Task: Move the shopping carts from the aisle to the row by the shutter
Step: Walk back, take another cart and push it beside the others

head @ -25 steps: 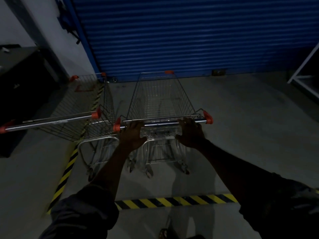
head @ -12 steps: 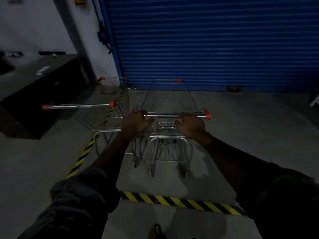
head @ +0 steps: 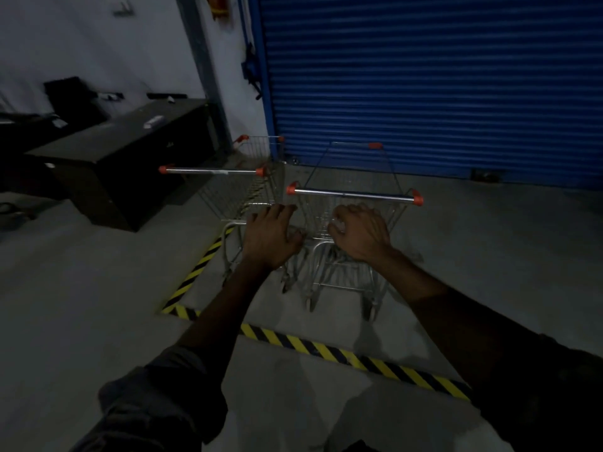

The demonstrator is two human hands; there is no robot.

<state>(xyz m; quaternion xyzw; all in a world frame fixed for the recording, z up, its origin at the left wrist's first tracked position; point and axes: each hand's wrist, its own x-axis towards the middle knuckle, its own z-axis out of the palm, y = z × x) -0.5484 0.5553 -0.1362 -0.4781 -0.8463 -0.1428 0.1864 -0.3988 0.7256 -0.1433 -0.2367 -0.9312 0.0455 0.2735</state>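
Left fingers (head: 282, 209): off the bar now, spread and relaxed, gripping nothing. The left hand (head: 270, 238) hovers just short of the handle.
Right fingers (head: 350, 212): loosely curled, nothing in them. The right hand (head: 362, 233) hangs free, apart from the bar.
What just changed: half a second ago both hands were wrapped round the handle (head: 354, 194) and pushing. Now they have let go and pulled back toward the body.
What that means: this one looks delivered, so the push is over and the hands are free for the next fetch.
Released cart (head: 352, 177): stands nose-first toward the shutter (head: 424, 93), inside the striped floor tape (head: 342, 353), with its front rim near the shutter's foot. Whether it is still rolling, I cannot tell.
Neighbour cart (head: 241, 187): parked just beside it on the left, handle roughly parallel and set a little further in, so the two form a row. The dim light hides whether the baskets touch.
Floor (head: 489, 256): grey concrete, with yellow-and-black stripes marking out the parking bay.
Counter (head: 124, 151): a dark block against the left wall, beyond the neighbour cart, with small items on top too dim to name.
Task so far: two carts in the row by my reading. Any left in the aisle are out of view.
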